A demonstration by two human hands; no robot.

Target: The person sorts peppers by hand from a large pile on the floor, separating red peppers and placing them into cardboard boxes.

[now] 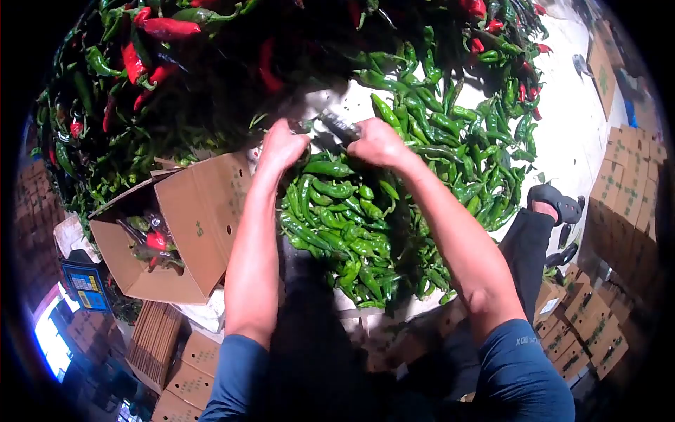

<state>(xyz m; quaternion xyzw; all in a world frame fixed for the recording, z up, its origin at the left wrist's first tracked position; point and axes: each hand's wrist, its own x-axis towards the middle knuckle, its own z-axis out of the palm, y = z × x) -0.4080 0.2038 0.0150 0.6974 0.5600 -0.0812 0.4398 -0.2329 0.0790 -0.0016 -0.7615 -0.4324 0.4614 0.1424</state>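
Note:
My left hand [283, 145] is closed in a pinch above the green peppers, with its fingertips partly turned away. What it holds is too small and blurred to name. Beside it, my right hand [377, 143] is closed on the end of a dark, shiny thing with pale marks [340, 126], smeared by motion, which lies between the two hands. Loose green peppers [337, 218] are heaped just below my hands, and more green peppers [450, 133] spread to the right over a white sheet [573, 105].
A large pile of red and green peppers [169, 29] rises at the far side. An open cardboard box [204, 218] on the left holds packed peppers. Flattened cardboard [156, 344] and stacked cartons [626, 176] surround the sheet. A person's shoe [555, 204] rests at the right.

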